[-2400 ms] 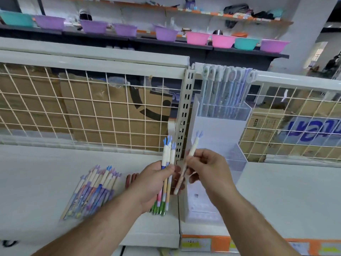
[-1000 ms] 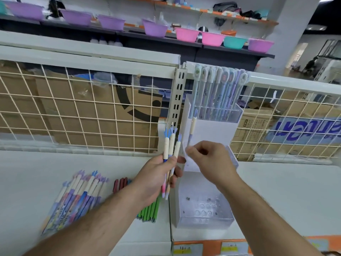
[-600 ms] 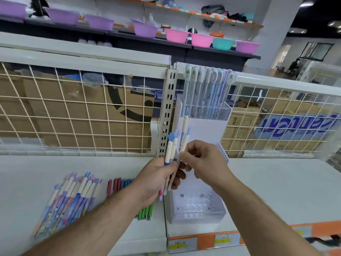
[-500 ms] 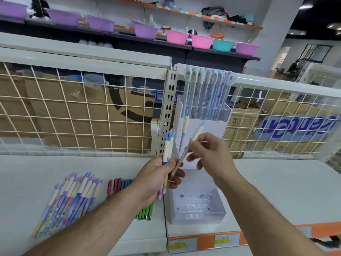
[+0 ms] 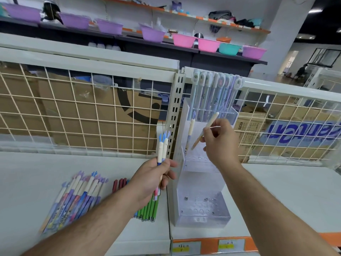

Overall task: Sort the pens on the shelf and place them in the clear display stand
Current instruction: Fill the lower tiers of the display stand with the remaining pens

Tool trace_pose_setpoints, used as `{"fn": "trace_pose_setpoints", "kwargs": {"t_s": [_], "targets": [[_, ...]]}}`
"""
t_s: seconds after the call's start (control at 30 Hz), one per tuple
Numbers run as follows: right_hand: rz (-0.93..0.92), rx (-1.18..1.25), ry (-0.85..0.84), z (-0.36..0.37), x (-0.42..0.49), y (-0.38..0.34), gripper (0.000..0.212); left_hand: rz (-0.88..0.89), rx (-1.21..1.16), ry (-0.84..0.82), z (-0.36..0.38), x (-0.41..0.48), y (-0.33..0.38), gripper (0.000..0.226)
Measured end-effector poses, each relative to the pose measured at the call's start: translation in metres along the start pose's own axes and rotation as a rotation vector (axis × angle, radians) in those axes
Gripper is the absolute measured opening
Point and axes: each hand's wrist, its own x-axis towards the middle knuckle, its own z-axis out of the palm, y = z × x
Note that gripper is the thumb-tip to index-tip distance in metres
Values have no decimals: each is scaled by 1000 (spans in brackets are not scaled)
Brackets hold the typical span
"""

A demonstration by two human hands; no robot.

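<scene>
The step in hand is loading: the right hand (image 5: 219, 143) pinches 1 tilted pen (image 5: 207, 129) above the middle tier of the clear display stand (image 5: 203, 221), the left hand (image 5: 153, 178) grips 2 spare pens (image 5: 162, 147) just left of it, and next the pen likely needs standing upright and lowering in.

pen pile (image 5: 73, 198) on shelf (image 5: 27, 182), left of display stand (image 5: 201, 200)
</scene>
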Motion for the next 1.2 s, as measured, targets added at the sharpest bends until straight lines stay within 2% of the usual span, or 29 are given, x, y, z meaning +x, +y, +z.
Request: {"fn": "trace_pose_setpoints", "kwargs": {"t_s": [0.1,0.3,0.57,0.63,0.7,0.8,0.87,0.93,1.07,1.2], "targets": [[-18,-52,-45,3,3,6,18,4,-3,-3,-1,0,0,28],[-93,-340,-161,9,3,15,3,19,23,-17,-2,4,-2,28],[-75,-377,-136,9,4,19,9,12,-15,-40,4,8,-4,29],[-27,-325,-100,6,-5,20,13,9,-41,-66,6,8,-3,29],[14,-180,-149,3,-16,18,15,4,-61,-104,8,8,-1,27],[68,31,-419,0,-34,8,13,0,-70,-152,13,8,0,24],[78,42,-536,-2,-41,7,17,10,-41,-178,20,6,2,22],[66,32,-516,-2,-42,7,21,22,-31,-196,24,5,2,20],[95,174,-367,-9,-39,7,23,41,-6,-215,26,7,1,23],[69,132,-487,-17,-41,2,19,61,33,-198,29,7,0,25]]}}
